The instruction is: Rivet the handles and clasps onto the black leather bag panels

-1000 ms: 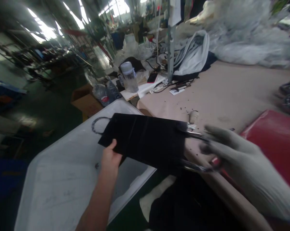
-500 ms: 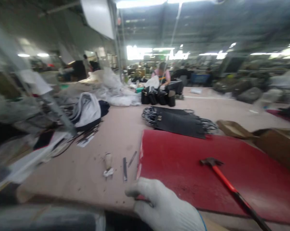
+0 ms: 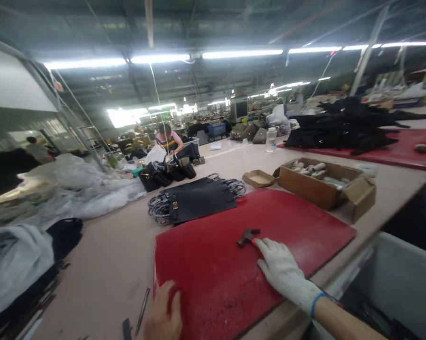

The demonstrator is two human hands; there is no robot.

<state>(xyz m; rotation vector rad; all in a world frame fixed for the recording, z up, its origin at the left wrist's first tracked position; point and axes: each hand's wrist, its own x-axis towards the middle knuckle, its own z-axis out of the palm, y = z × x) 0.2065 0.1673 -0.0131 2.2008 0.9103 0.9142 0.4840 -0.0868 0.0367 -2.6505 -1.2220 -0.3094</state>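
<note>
A hammer (image 3: 248,236) with a dark claw head and a red handle lies on the red mat (image 3: 198,255). My right hand (image 3: 279,264), in a white knit glove with a blue band at the wrist, is over the handle, its fingers close behind the head; most of the handle is hidden. At the mat's near left edge my bare left hand (image 3: 165,311) is slightly blurred, thumb and fingers apart, with nothing visible in it. Beside it on the table lie a thin metal rod (image 3: 142,311) and a flat dark strip (image 3: 127,329), partly cut off by the frame.
Black bag panels with grey patterned handles (image 3: 202,198) lie behind the mat. To the right stand a cardboard box (image 3: 304,189) of white rolled pieces and a shallow carton (image 3: 258,179). Black bags (image 3: 173,172) stand farther back, near a seated person. Grey cloth (image 3: 18,269) lies left.
The view has swung right. My gloved right hand has moved from the mat's near left corner to the hammer's handle. My left hand has come into view.
</note>
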